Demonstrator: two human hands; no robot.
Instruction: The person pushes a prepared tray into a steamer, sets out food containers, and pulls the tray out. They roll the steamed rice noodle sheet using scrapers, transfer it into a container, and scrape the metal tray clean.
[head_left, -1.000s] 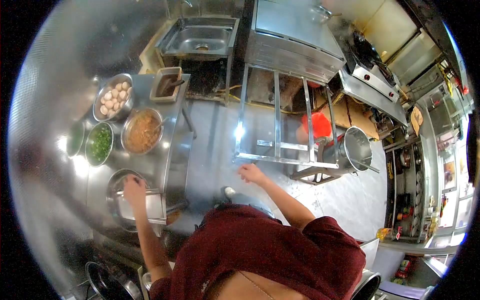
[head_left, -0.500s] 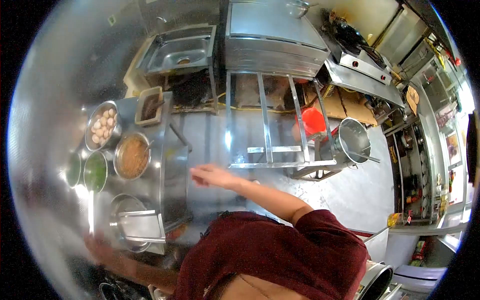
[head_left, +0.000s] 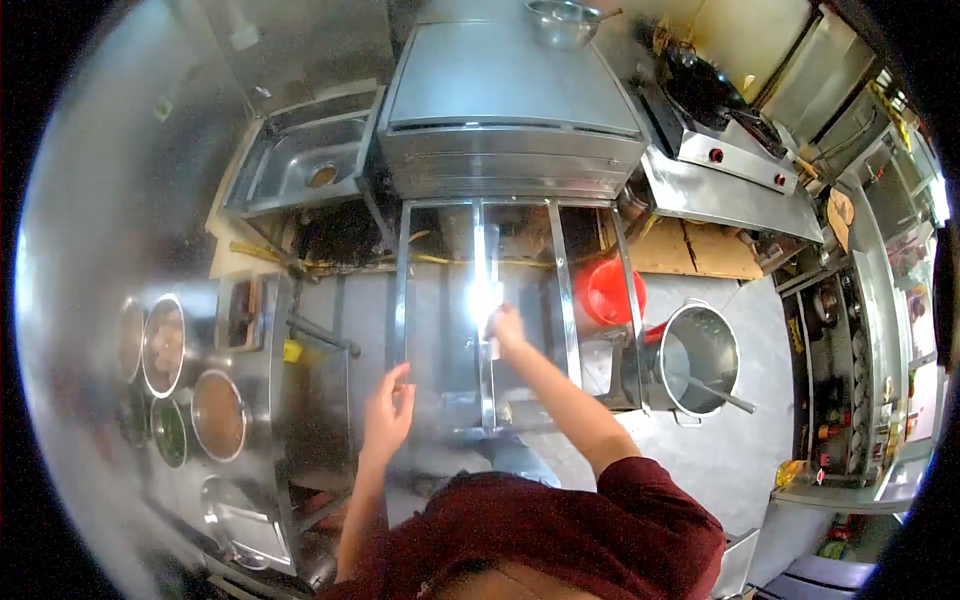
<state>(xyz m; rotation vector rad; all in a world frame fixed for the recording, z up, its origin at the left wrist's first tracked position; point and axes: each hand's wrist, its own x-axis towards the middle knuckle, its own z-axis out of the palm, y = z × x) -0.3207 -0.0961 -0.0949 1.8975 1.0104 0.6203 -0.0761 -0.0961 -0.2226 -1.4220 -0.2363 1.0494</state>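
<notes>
My right hand [head_left: 507, 326] is closed round a pale flat strip [head_left: 495, 348] beside a long bar of the metal rack [head_left: 484, 385]. Glare and the fingers hide most of the strip, so its kind is unclear. My left hand [head_left: 390, 408] is raised near the rack's left front corner, fingers partly apart and holding nothing.
On the left counter stand a bowl of pale round pieces [head_left: 164, 345], a bowl of brown food [head_left: 218, 415] and a bowl of greens [head_left: 169, 432]. A red bucket [head_left: 610, 292] and large pot [head_left: 700, 360] stand right; a sink [head_left: 305, 165] is behind.
My view has turned leftward and forward to face the rack. My right hand has reached to its middle and closed on the strip. My left hand has come from the counter toward the rack.
</notes>
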